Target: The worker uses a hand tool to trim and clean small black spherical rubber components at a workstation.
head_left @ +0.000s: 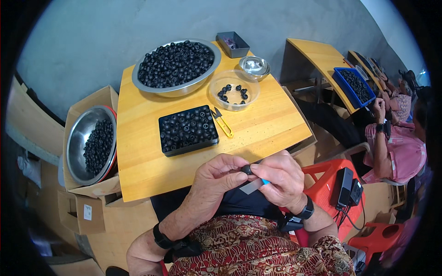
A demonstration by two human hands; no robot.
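Small black round part point(247, 169) pinched between fingertips of left hand point(216, 179), just off the near edge of the wooden table point(138, 152), above the lap. Right hand point(281, 177) closed around a thin blade-like tool with a blue tip point(258, 184), pressed against the same part; exact kind of tool hard to tell, mostly hidden by fingers. Both hands touching at the part.

On the table, nearest: black tray point(188, 130) packed with like parts, yellow-handled snips point(223, 123) just beside its right edge. Behind: clear plastic bowl point(234, 90) with about 10 parts, small steel bowl point(254, 66), large steel basin point(175, 66) heaped with parts, grey box point(233, 44) at the far corner.

Left of table: second steel basin point(90, 145) with parts, resting on a cardboard box point(90, 103). Right: another person in pink point(396, 147), seated at a second table with a blue tray point(353, 85).
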